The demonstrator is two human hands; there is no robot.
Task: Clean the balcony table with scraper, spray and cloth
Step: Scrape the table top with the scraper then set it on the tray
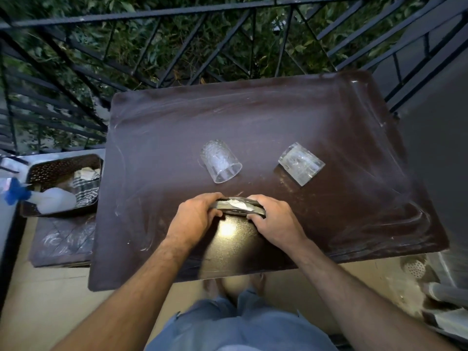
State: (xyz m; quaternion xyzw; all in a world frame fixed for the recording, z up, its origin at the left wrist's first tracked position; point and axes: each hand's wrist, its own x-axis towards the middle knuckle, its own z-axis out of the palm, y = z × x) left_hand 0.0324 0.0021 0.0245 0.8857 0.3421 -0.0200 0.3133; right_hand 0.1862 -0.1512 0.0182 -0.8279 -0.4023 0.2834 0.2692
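While hands point(238, 216) grip scraper point(240, 207), dusty table point(278, 117), two glasses point(220, 164)

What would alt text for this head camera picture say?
Both hands, left and right, grip a scraper with white residue on a dusty brown table. Two glasses lie on their sides beyond; a spray bottle lies in a basket left.

No text, label, brand, number or sign can be read anywhere in this view. The spray bottle point(52, 201) in the basket point(38, 171) shows only a blurred blue head and a pale body, with no legible print on either.
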